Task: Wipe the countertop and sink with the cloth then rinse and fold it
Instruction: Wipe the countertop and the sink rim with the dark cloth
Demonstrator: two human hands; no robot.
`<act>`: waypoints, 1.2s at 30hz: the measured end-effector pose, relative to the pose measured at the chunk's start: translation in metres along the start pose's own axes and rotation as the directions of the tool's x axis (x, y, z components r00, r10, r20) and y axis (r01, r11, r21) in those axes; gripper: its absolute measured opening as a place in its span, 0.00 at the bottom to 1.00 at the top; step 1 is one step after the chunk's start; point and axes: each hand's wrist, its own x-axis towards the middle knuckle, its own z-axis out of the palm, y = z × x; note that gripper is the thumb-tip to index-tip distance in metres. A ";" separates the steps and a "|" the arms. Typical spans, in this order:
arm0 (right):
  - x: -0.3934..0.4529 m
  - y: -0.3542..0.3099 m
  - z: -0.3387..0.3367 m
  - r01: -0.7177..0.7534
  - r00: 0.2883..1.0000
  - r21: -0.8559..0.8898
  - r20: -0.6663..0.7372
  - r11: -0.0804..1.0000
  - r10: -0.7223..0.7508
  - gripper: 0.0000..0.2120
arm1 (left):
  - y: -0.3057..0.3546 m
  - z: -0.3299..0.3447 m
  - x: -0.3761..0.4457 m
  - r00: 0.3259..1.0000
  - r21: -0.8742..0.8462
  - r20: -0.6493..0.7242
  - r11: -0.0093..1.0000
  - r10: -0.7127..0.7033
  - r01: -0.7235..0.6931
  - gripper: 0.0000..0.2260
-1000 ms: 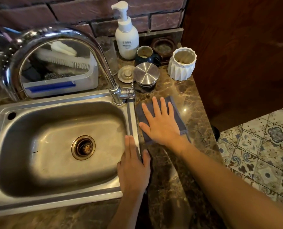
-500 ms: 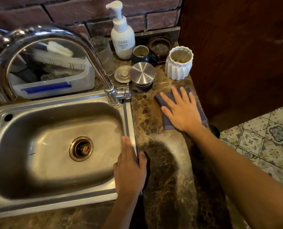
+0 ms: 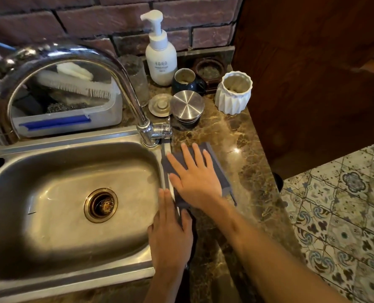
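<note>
A dark grey cloth (image 3: 217, 164) lies flat on the brown marble countertop (image 3: 245, 171), its left edge over the right rim of the steel sink (image 3: 72, 138). My right hand (image 3: 194, 179) presses down on the cloth with the palm flat and the fingers spread. My left hand (image 3: 170, 234) rests flat on the sink's right rim, just below the cloth, holding nothing. The sink basin looks wet, with a drain (image 3: 100, 205) at its middle.
A curved chrome faucet (image 3: 124, 77) arches over the sink. Behind the cloth stand a metal lid (image 3: 187, 104), a sink plug (image 3: 159, 104), a dark mug (image 3: 185, 80), a soap pump bottle (image 3: 160, 60) and a white ribbed pot (image 3: 234, 92). A plastic tub (image 3: 68, 122) holds brushes. The counter's right edge drops to tiled floor (image 3: 334, 204).
My right hand has slid the cloth from the counter's right side back left onto the sink rim. My left hand has stayed on the rim.
</note>
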 end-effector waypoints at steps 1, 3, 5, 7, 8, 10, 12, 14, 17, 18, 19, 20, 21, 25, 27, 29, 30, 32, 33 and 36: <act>0.011 0.004 -0.002 0.001 1.000 -0.001 0.004 1.000 -0.001 0.28 | 0.001 -0.001 0.000 1.000 -0.001 0.001 1.000 -0.004 0.004 0.30; 0.025 0.022 -0.007 0.004 1.000 -0.030 -0.016 1.000 -0.005 0.28 | 0.003 -0.003 0.000 1.000 0.003 -0.004 1.000 -0.003 0.003 0.30; 0.027 0.051 -0.015 -0.036 0.999 -0.065 -0.043 0.997 0.033 0.27 | 0.003 -0.005 -0.001 1.000 0.019 -0.006 1.000 0.009 -0.009 0.30; 0.016 0.091 -0.022 -0.160 0.986 -0.074 -0.062 0.984 0.156 0.27 | 0.000 -0.005 -0.001 1.000 0.028 -0.006 0.999 0.022 -0.022 0.29; 0.004 0.110 -0.023 -0.231 0.971 -0.069 -0.070 0.970 0.226 0.27 | -0.001 -0.005 -0.001 1.000 0.030 -0.001 0.999 0.028 -0.028 0.29; -0.027 0.131 -0.022 -0.334 0.939 -0.095 -0.114 0.938 0.323 0.28 | 0.000 -0.006 -0.002 0.999 0.025 0.007 0.999 0.039 -0.039 0.30; -0.058 0.119 -0.015 -0.372 0.925 -0.136 -0.133 0.918 0.356 0.29 | 0.002 -0.008 -0.002 0.999 -0.001 0.021 1.000 0.026 -0.026 0.30; -0.086 0.081 -0.007 -0.346 0.938 -0.125 -0.076 0.930 0.339 0.29 | 0.002 -0.010 -0.002 0.999 -0.049 0.034 0.999 0.001 0.000 0.31; -0.111 0.016 0.004 -0.213 0.977 -0.077 0.013 0.974 0.215 0.29 | 0.003 -0.015 -0.002 0.999 -0.100 0.038 0.995 0.009 -0.005 0.32; -0.110 -0.001 0.009 -0.161 0.987 -0.067 0.014 0.985 0.163 0.28 | 0.004 -0.017 -0.002 0.999 -0.119 0.035 0.993 0.016 -0.012 0.32; -0.101 -0.011 0.011 -0.119 0.993 -0.061 0.013 0.991 0.120 0.28 | 0.006 -0.019 -0.003 0.999 -0.131 0.031 0.991 0.032 -0.028 0.32; -0.086 -0.015 0.012 -0.091 0.996 -0.057 0.012 0.994 0.092 0.28 | 0.007 -0.020 -0.004 0.998 -0.110 0.023 0.992 0.066 -0.063 0.31; -0.068 -0.016 0.012 -0.074 0.997 -0.057 0.007 0.996 0.074 0.28 | 0.006 -0.021 -0.005 0.993 -0.055 0.022 0.992 0.116 -0.114 0.30; -0.020 0.013 -0.003 -0.036 0.999 -0.096 -0.022 0.995 0.034 0.27 | -0.008 -0.013 -0.004 0.981 0.143 0.092 0.973 0.170 -0.182 0.25; -0.035 0.051 -0.007 -0.094 0.996 -0.118 -0.016 0.989 0.092 0.27 | -0.008 -0.011 -0.005 0.983 0.183 0.102 0.968 0.154 -0.171 0.27; -0.071 0.088 -0.007 -0.264 0.964 -0.105 -0.041 0.959 0.261 0.29 | -0.005 -0.013 -0.006 0.980 0.191 0.143 0.967 0.140 -0.167 0.25; -0.094 0.098 -0.005 -0.344 0.939 -0.105 -0.063 0.933 0.339 0.29 | -0.005 -0.013 -0.006 0.979 0.173 0.142 0.970 0.146 -0.169 0.23; -0.140 0.092 0.004 -0.431 0.901 -0.125 -0.097 0.893 0.422 0.29 | -0.005 -0.019 -0.004 0.989 0.012 0.116 0.996 0.091 -0.093 0.25; -0.161 0.079 0.010 -0.451 0.892 -0.126 -0.098 0.884 0.441 0.29 | -0.004 -0.021 -0.002 0.992 -0.058 0.115 0.997 0.060 -0.053 0.26; -0.203 0.025 0.020 -0.440 0.898 -0.089 -0.046 0.894 0.438 0.29 | -0.014 -0.028 0.003 0.982 -0.127 0.167 0.990 0.083 -0.062 0.25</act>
